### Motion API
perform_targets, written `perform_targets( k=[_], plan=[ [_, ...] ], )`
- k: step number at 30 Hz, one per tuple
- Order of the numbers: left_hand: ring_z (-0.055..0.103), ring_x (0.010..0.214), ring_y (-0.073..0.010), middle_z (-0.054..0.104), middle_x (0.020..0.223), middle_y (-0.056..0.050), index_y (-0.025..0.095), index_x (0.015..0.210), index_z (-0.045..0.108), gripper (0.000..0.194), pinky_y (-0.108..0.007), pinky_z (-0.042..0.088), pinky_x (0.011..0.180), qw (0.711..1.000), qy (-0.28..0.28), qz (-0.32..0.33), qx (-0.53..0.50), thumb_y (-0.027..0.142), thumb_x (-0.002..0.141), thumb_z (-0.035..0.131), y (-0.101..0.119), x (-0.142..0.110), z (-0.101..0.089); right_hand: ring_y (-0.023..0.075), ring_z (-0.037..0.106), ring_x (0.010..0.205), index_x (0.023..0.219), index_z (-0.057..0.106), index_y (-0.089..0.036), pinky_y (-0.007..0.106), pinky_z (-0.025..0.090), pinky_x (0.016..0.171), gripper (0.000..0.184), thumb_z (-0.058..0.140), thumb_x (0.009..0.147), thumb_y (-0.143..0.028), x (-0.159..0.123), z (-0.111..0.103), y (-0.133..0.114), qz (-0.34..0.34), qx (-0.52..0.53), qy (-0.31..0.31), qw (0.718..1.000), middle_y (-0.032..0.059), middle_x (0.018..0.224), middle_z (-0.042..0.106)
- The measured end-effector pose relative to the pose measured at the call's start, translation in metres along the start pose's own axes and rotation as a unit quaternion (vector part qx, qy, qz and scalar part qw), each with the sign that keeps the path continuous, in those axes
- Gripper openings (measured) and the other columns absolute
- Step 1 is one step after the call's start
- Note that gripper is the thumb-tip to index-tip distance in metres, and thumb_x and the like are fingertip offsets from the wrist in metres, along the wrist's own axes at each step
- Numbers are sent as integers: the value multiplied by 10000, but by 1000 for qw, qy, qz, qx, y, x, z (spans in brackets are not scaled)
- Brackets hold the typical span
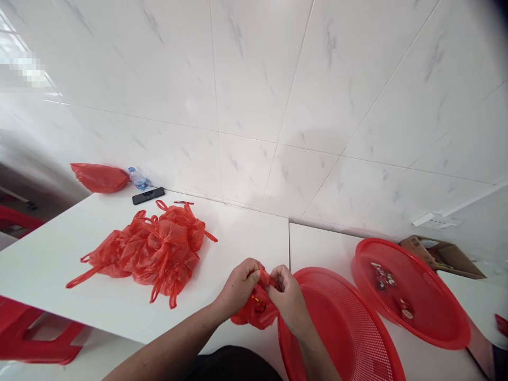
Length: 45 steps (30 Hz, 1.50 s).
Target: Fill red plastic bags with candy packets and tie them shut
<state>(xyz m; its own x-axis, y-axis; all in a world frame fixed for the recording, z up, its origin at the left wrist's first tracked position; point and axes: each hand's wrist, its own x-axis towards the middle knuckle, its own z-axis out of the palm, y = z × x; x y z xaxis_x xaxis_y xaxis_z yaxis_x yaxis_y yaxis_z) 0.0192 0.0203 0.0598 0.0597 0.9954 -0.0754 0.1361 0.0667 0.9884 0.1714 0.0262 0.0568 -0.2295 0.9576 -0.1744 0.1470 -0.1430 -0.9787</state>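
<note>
We are inspecting a plain indoor work room, most likely a small packing room, though we cannot fix its exact trade. We are noting white marble-effect wall tiles (pixel 254 79), a white wall socket (pixel 434 219) and two white tables (pixel 79 254) set end to end, with a red plastic stool (pixel 32 338) standing alongside. We are also logging red mesh trays (pixel 456 323), a cardboard box (pixel 440 256) and red plastic bags (pixel 159 254) laid out across the tabletops, all indicating bench work.
</note>
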Motion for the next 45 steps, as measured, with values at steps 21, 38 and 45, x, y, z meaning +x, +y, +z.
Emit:
perform_targets(
  k=[21, 38, 45],
  plan=[
    [553, 1049, -195, 582, 1038, -53, 197, 668, 538, 224, -297, 480, 824, 968, -3, 165, 187, 79, 838, 454, 2, -15, -13, 112, 489, 632, 880, 644, -224, 249, 404, 613, 178, 700, 718, -269, 7, 0, 3, 45, 245, 25, 968, -26, 727, 581],
    [509, 769, -181, 556, 800, -31, 203, 622, 467, 233, -328, 428, 740, 955, -47, 75, 283, 151, 842, 411, -56, -25, -50, 180, 511, 625, 837, 588, -266, 306, 353, 604, 220, 530, 626, -239, 96, -8, 64, 5, -57, 216, 975, -39, 662, 569],
    [573, 702, -177, 593, 721, -4, 214, 682, 457, 202, -292, 440, 641, 986, 47, -120, 106, 335, 833, 397, -92, -14, -48, 162, 576, 632, 893, 570, -217, 308, 463, 622, 302, 631, 609, -303, 95, -17, 78, 85, 82, 137, 984, -10, 726, 626]
  ],
)
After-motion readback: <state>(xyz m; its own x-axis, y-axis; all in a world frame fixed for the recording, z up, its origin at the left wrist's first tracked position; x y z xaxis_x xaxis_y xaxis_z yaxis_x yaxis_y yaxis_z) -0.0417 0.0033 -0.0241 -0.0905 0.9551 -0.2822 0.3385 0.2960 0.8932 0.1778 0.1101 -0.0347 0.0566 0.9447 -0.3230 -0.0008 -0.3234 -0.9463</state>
